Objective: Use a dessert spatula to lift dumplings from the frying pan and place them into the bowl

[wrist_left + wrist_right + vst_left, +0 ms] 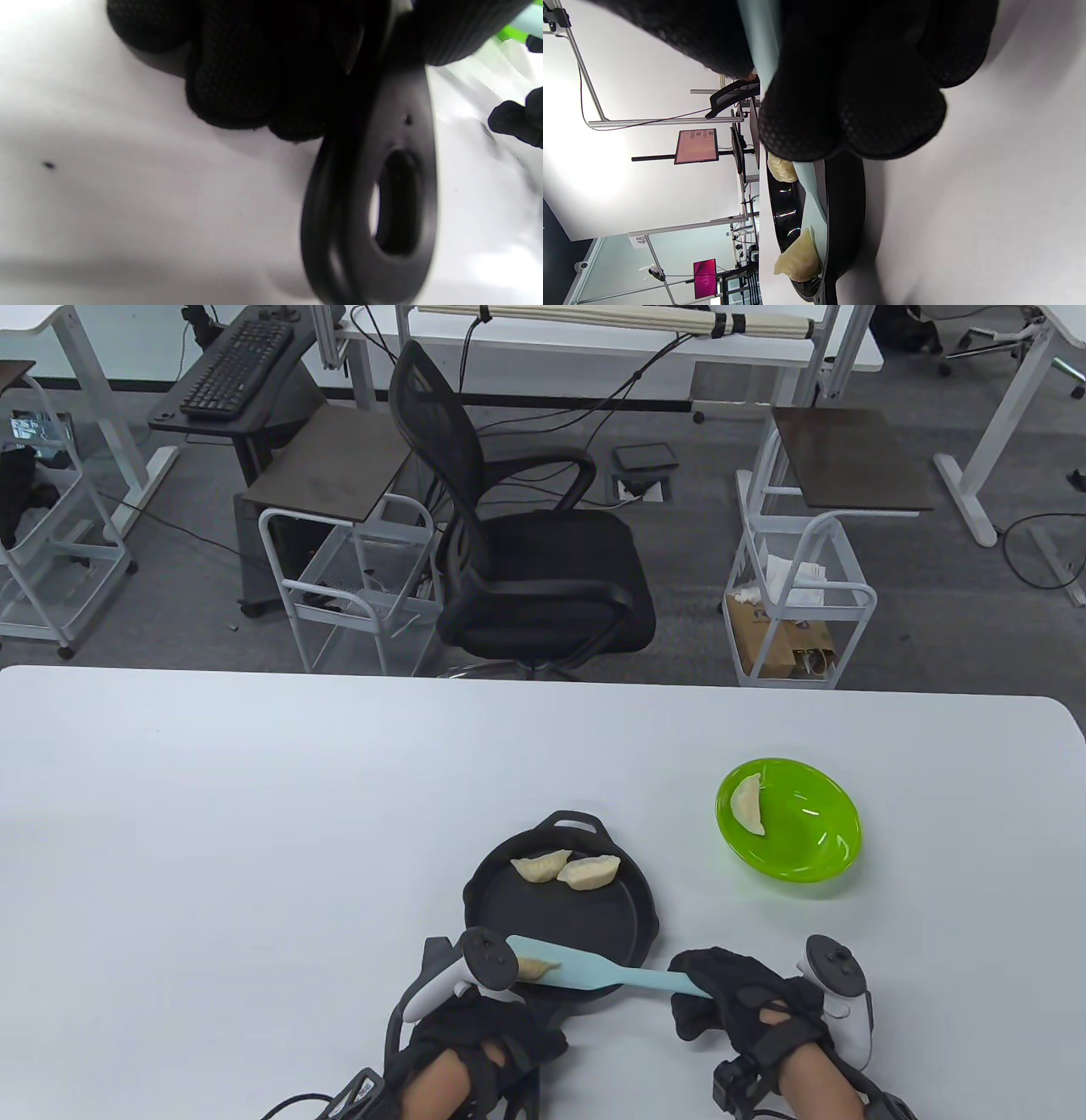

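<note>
A black frying pan (594, 929) sits near the table's front edge, with two dumplings (567, 869) at its far side. My left hand (475, 1035) grips the pan's long handle (382, 203); its fingers (237, 72) curl round the handle. My right hand (734, 997) holds the light blue spatula (585, 971) by its handle. The blade lies over the pan's near rim with one dumpling (533, 968) on it, also seen as a dumpling (797, 258) on the blade (814, 207). A green bowl (806, 848) to the right holds one dumpling (748, 804).
Behind the table's far edge stand a black office chair (526, 560) and two white wire carts (356, 585). Desks and cables fill the room beyond.
</note>
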`<action>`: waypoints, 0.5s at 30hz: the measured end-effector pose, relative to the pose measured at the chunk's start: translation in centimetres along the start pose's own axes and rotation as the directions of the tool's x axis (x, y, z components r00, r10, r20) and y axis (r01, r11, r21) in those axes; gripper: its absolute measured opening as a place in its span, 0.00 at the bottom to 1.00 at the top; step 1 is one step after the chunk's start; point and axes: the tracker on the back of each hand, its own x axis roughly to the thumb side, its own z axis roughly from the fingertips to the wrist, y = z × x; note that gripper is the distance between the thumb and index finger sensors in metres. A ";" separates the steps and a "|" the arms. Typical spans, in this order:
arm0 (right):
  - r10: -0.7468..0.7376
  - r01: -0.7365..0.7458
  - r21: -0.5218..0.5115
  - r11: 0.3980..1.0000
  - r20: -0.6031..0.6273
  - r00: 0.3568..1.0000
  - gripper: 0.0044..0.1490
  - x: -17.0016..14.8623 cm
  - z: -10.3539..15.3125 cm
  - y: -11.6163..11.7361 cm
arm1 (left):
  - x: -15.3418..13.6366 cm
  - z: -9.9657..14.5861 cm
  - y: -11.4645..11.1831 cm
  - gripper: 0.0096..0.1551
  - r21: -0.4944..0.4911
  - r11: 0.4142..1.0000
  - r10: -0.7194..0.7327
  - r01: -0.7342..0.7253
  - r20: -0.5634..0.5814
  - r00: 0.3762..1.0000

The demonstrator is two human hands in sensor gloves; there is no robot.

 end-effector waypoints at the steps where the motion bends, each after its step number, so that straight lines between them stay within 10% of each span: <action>1: -0.016 0.016 0.008 1.000 -0.004 1.000 0.28 -0.1 0.0 0.1 | 0.0 0.0 0.0 0.38 0.000 1.000 0.000 0.000 0.000 1.000; 15: -0.210 0.211 -0.033 0.977 0.039 0.977 0.30 0.1 0.6 -0.3 | 0.0 -0.1 0.0 0.38 -0.003 1.000 0.003 -0.003 0.001 1.000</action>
